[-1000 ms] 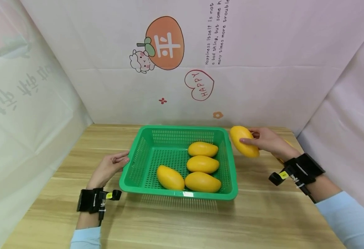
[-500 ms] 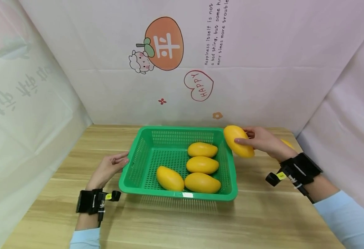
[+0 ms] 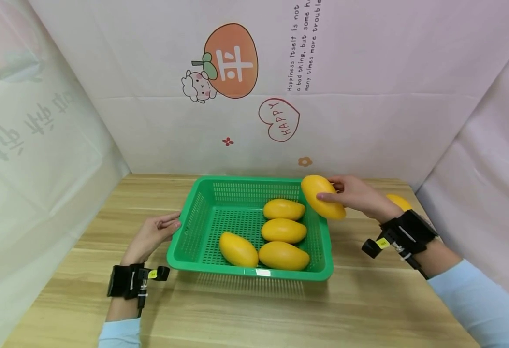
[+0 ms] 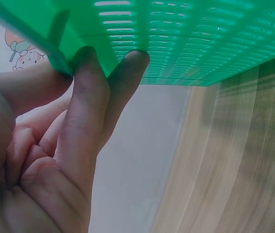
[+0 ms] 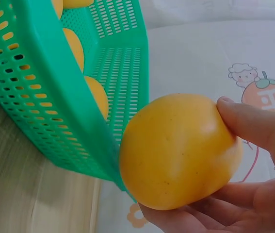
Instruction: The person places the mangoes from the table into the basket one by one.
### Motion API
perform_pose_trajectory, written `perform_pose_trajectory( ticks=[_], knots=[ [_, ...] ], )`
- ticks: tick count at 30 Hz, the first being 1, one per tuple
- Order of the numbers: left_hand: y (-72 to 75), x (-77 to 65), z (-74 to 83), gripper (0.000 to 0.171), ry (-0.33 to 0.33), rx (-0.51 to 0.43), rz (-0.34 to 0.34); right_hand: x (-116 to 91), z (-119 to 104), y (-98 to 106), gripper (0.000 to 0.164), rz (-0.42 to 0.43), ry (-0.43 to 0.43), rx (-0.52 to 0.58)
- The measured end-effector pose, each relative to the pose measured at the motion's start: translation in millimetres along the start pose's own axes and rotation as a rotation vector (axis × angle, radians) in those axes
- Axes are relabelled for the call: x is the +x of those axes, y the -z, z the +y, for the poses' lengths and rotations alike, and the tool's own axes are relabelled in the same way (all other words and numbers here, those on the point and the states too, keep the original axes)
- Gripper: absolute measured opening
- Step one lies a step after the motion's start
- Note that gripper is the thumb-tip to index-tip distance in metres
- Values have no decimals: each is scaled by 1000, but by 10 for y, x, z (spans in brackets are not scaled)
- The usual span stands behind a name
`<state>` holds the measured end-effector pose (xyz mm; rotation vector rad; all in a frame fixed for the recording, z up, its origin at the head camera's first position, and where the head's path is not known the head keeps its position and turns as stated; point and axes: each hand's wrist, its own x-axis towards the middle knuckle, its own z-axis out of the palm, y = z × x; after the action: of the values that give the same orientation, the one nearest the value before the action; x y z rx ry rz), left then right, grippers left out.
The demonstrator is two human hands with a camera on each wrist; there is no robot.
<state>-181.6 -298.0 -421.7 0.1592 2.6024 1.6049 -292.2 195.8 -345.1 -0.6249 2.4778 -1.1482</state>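
My right hand (image 3: 360,194) grips a yellow mango (image 3: 319,193) with thumb and fingers, over the far right corner of the green plastic basket (image 3: 232,218). In the right wrist view that mango (image 5: 176,150) overlaps the basket's rim. Several mangoes lie in the basket: three in a column on the right side, including a middle one (image 3: 283,230), and a slanted one (image 3: 239,249) near the front. My left hand (image 3: 150,236) pinches the basket's left rim; in the left wrist view its fingers (image 4: 86,92) press under the edge of the slotted wall.
Another mango (image 3: 399,201) lies on the wooden table (image 3: 245,319) at the far right, partly hidden behind my right wrist. A white printed cloth (image 3: 367,121) hangs behind the table, with pale cloth on both sides.
My right hand has carried its mango left, from beside the basket to over its right rim. The mango behind that wrist shows more now. The left hand and basket have stayed put.
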Motion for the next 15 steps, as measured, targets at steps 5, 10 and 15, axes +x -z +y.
perform_pose_trajectory(
  ticks=[5,10,15],
  knots=[
    [-1,12,8,57,4,10,1,33,-39,-28,71,-13,10,12],
    [4,14,12,56,2,13,4,76,-63,-54,72,-21,10,1],
    [5,3,13,57,4,6,0,133,-106,-91,73,-22,10,-8]
  ],
)
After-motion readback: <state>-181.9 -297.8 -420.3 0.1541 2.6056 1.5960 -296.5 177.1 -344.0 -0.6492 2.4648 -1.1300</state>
